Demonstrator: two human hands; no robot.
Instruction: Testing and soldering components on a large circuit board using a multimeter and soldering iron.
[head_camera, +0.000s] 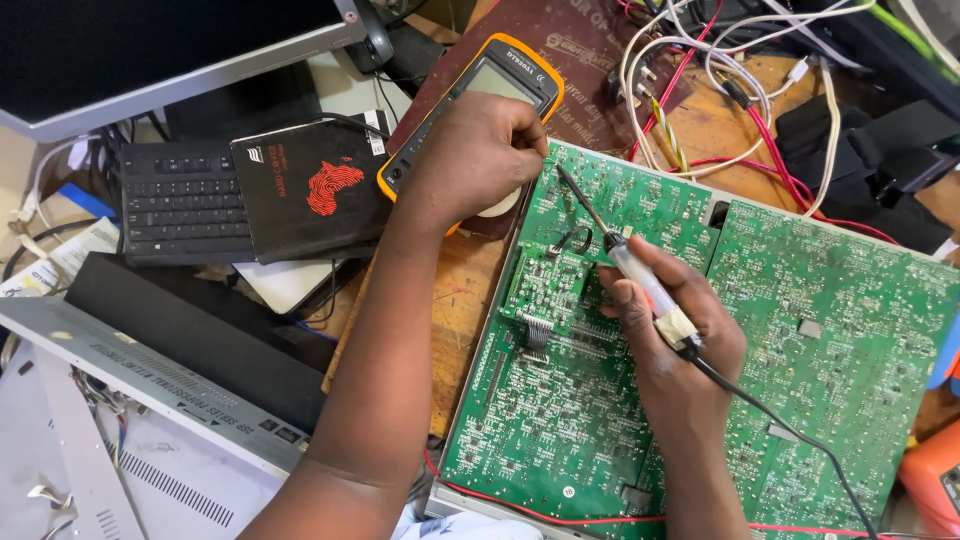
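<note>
Right hand (672, 330): my fingers are closed around a soldering iron (640, 283), pen-style, its thin tip angled up and away from my grip, its black cord trailing back past my wrist.
Left hand (478, 152): curled over the dial of a yellow-cased multimeter (470, 100), fingers bent on it; whether I truly grip it I cannot tell.
Circuit board (820, 330): large, green, lying flat under my right hand, the iron's tip above its upper part.
Chassis tray (470, 400): a shallow metal frame holding the board.
Beyond my left hand: a black keyboard (180, 205) and a black notebook (310, 190).
Above the iron's tip: tangled red and white wires (700, 80).
</note>
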